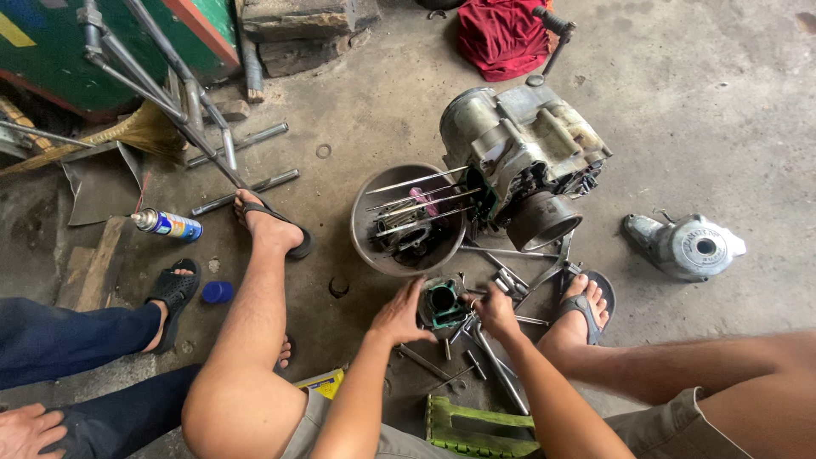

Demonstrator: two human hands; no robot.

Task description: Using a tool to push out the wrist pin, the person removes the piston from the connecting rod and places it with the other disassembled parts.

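I sit low over a concrete floor with my knees apart. My left hand [398,313] and my right hand [495,310] both grip a small grey-green engine cylinder part [443,302] held just above the floor, one hand on each side. Beyond it stands a round metal bowl [364,231] with several long studs and dark engine parts inside. A motorcycle engine block [523,153] lies to the right of the bowl.
Wrenches and sockets [510,276] lie scattered by my right foot. An engine side cover [687,246] sits at right, a spray can [167,224] and blue cap [218,291] at left. Another person's legs in dark trousers [68,336] are at left. A red cloth [501,36] lies at the top.
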